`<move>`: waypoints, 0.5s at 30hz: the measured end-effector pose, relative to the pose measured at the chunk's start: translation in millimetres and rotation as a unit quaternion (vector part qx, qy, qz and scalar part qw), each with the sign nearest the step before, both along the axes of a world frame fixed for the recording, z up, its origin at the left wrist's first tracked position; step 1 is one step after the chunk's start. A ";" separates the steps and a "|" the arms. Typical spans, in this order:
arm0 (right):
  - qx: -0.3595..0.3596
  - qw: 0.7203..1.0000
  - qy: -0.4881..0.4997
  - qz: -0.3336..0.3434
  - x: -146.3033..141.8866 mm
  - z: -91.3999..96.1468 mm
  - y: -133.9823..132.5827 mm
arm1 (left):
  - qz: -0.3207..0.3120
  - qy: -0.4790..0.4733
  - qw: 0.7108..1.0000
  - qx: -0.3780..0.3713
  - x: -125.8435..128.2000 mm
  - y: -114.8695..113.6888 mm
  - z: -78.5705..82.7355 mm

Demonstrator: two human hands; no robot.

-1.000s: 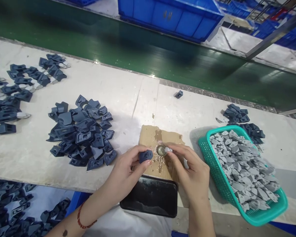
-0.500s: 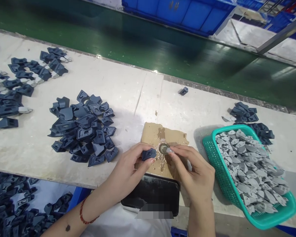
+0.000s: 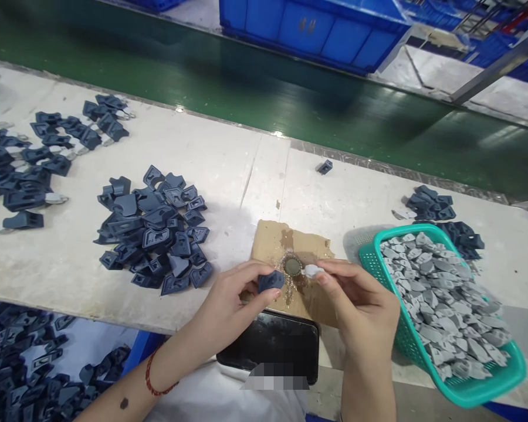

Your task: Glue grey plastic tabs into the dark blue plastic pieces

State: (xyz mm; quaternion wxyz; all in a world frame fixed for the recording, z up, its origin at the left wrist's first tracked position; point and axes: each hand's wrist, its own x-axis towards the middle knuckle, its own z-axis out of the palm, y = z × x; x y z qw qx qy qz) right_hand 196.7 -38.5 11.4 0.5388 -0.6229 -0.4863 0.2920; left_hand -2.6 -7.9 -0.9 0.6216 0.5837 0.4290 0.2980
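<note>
Between thumb and fingers my left hand point(image 3: 242, 293) grips a dark blue-grey plastic part point(image 3: 271, 281). My right hand point(image 3: 356, 293) pinches a small light-grey plastic piece point(image 3: 312, 271) by its right end. The two parts are apart. Between them a small round cap point(image 3: 292, 266) with dull contents lies on a wet, stained piece of brown cardboard point(image 3: 268, 237). Just below the hands is a black phone point(image 3: 275, 346), its near edge partly blurred out. To the right, a green basket point(image 3: 389, 287) is heaped with light-grey pieces point(image 3: 440, 293) like the one I hold.
A pile of dark parts point(image 3: 156, 228) sits left of centre. Farther left lie dark parts joined with light pieces point(image 3: 48, 152). A lone dark part point(image 3: 325, 167) rests near the table's far edge. More dark parts fill a blue bin point(image 3: 134, 351) at lower left.
My right hand has drawn the light-grey piece away from the cap to the right. My left hand has turned the dark part slightly and shifted it a little right and down.
</note>
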 end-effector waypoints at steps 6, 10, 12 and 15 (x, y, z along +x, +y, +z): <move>0.013 0.997 0.022 0.077 -12.8 -1.0 1.2 | 0.004 -0.018 1.000 0.005 1.1 -0.5 1.0; 0.018 0.995 -0.002 0.095 -12.5 -6.1 -0.1 | 0.011 -0.023 1.000 0.015 1.2 -0.6 -0.4; 0.016 0.995 -0.009 0.101 -11.5 -7.1 -0.2 | 0.008 -0.019 1.000 0.013 1.3 -0.7 -0.9; 0.008 0.994 -0.016 0.111 -10.9 -7.0 -0.3 | 0.008 -0.008 1.000 0.024 1.4 -0.8 -1.4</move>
